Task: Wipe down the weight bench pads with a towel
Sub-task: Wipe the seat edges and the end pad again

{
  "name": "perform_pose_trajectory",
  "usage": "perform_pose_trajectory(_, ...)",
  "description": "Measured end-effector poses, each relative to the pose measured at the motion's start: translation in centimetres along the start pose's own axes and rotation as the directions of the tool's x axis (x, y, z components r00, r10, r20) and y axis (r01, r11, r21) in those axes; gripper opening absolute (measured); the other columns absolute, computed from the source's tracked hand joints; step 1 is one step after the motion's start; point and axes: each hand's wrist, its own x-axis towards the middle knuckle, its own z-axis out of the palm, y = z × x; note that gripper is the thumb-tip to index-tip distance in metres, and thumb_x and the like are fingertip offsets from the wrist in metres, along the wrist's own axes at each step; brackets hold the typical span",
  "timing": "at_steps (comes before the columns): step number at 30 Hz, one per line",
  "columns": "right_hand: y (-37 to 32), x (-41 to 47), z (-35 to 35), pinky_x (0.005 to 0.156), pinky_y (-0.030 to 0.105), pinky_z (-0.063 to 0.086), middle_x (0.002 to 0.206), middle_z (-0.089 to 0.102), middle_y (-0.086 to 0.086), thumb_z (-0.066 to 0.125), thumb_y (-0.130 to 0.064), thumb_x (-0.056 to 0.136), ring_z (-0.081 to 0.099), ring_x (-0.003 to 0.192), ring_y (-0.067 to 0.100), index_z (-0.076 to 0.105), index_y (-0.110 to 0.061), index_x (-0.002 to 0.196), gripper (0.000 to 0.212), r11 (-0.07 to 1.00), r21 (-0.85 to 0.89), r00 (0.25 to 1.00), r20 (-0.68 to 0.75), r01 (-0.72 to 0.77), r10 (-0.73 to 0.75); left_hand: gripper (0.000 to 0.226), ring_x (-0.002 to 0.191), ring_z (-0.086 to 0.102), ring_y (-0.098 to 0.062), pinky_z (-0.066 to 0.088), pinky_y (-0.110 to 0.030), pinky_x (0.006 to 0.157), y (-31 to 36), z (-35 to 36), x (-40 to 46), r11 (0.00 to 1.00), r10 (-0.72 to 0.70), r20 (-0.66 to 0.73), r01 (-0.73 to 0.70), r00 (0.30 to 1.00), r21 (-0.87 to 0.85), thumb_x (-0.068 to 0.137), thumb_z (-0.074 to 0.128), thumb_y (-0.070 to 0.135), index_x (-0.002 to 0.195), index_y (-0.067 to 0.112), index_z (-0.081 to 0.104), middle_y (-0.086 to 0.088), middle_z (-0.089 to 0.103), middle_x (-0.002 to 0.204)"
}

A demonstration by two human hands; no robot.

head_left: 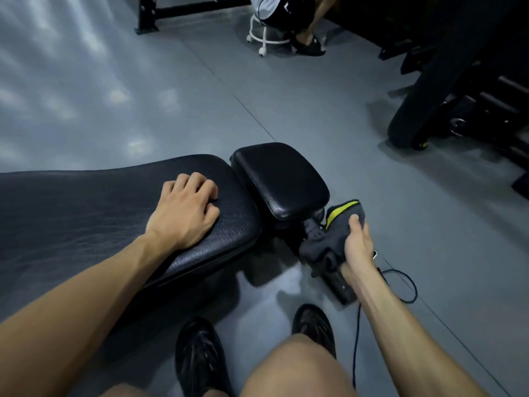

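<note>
Beside the small seat pad, the right hand grip bunches the gray towel; left hand rests loosely curled on the long pad.

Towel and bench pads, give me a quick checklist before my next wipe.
1. Towel gripped in right hand: ok.
2. Towel touching a pad: not ok, it is beside the small pad, down by the frame.
3. Left hand bracing on the long pad: ok.
4. Pads free of objects: ok.
5. Black cable clear of the towel hand: cannot tell.
</note>
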Motion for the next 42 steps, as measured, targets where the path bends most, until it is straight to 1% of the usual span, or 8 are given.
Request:
perform_pose_trajectory(5,-0.8,-2.1,8.2,0.112,0.023,0.032,0.154,0.046,0.005,0.04,-0.027,0.107,0.045,0.139,0.024,0.036,-0.016,0.154,0.048,0.988,-0.101,0.99,-0.058,0.12,-0.126,0.024,0.104,0.046,-0.029,0.035,-0.046,0.094,0.0,0.1,0.2,1.0,0.001,0.004,-0.001,1.0,-0.008,0.086,0.041,0.036,0.101,0.022,0.054,-0.002,0.053,0.11)
perform_pose_trajectory(9,1.5,-9.4,9.3,0.102,-0.002,0.016,0.165,0.027,-0.005,0.038,-0.026,0.109,0.028,0.149,0.012,0.029,-0.02,0.158,0.05,0.94,-0.226,0.955,0.205,0.257,-0.212,0.023,0.103,0.046,-0.029,0.036,-0.046,0.094,-0.2,0.2,0.2,1.0,-0.002,0.0,0.002,1.0,-0.004,0.086,0.043,0.036,0.1,0.022,0.054,-0.001,0.052,0.11)
perform_pose_trajectory(16,0.1,-8.3,7.8,0.112,0.02,0.027,0.154,0.046,-0.004,0.041,-0.033,0.107,0.042,0.141,0.015,0.039,-0.021,0.154,0.048,0.936,-0.28,0.951,0.28,0.212,-0.131,0.025,0.104,0.047,-0.027,0.036,-0.043,0.094,0.0,0.1,-0.1,1.0,-0.005,0.017,0.005,1.0,0.007,0.088,0.042,0.036,0.104,0.022,0.056,-0.001,0.053,0.112)
perform_pose_trajectory(22,-6.1,-6.6,2.1,0.102,0.039,0.051,0.112,0.073,0.004,0.053,-0.022,0.104,0.067,0.106,0.02,0.068,-0.021,0.101,0.015,0.977,-0.211,0.868,0.482,-0.011,0.114,0.054,0.123,0.053,-0.03,0.042,-0.043,0.104,0.4,-2.9,-3.0,0.995,0.015,0.228,0.007,0.974,-0.095,0.09,0.031,0.046,0.124,0.018,0.061,-0.002,0.058,0.135)
perform_pose_trajectory(30,-17.3,-7.8,2.4,0.071,0.029,0.06,0.103,0.072,0.008,0.042,-0.02,0.109,0.07,0.085,0.019,0.061,-0.013,0.117,0.022,0.848,-0.44,0.712,0.694,0.296,0.111,0.055,0.119,0.057,-0.024,0.048,-0.04,0.1,-2.8,-15.3,-12.8,0.998,0.017,0.327,-0.034,0.945,0.046,0.09,0.034,0.059,0.128,0.029,0.06,0.005,0.057,0.135)
perform_pose_trajectory(32,-17.9,-8.1,3.1,0.082,0.037,0.06,0.109,0.072,0.012,0.044,-0.023,0.108,0.071,0.092,0.026,0.061,-0.011,0.118,0.023,0.796,-0.502,0.685,0.711,0.338,0.157,0.064,0.119,0.057,-0.025,0.047,-0.04,0.103,-3.7,-18.9,-14.3,0.996,-0.052,0.311,0.025,0.949,0.091,0.086,0.03,0.063,0.129,0.027,0.061,0.003,0.058,0.134)
perform_pose_trajectory(38,-8.8,-9.2,2.8,0.087,0.038,0.054,0.107,0.07,0.013,0.047,-0.024,0.105,0.065,0.087,0.021,0.064,-0.011,0.103,0.021,0.892,-0.417,0.838,0.539,0.175,0.088,0.041,0.124,0.056,-0.024,0.043,-0.036,0.106,-4.4,-21.3,-17.1,0.985,-0.137,0.294,0.099,0.946,0.14,0.097,0.052,0.047,0.133,0.027,0.058,0.002,0.057,0.134)
perform_pose_trajectory(42,-0.2,-11.1,3.8,0.097,0.042,0.052,0.114,0.069,0.012,0.047,-0.026,0.106,0.065,0.103,0.027,0.063,-0.02,0.099,0.018,0.974,-0.228,0.903,0.418,-0.001,0.099,0.064,0.125,0.055,-0.025,0.046,-0.04,0.104,-5.0,-16.0,-18.9,0.989,-0.145,0.372,0.117,0.917,0.095,0.087,0.029,0.063,0.138,0.03,0.051,0.003,0.055,0.14)
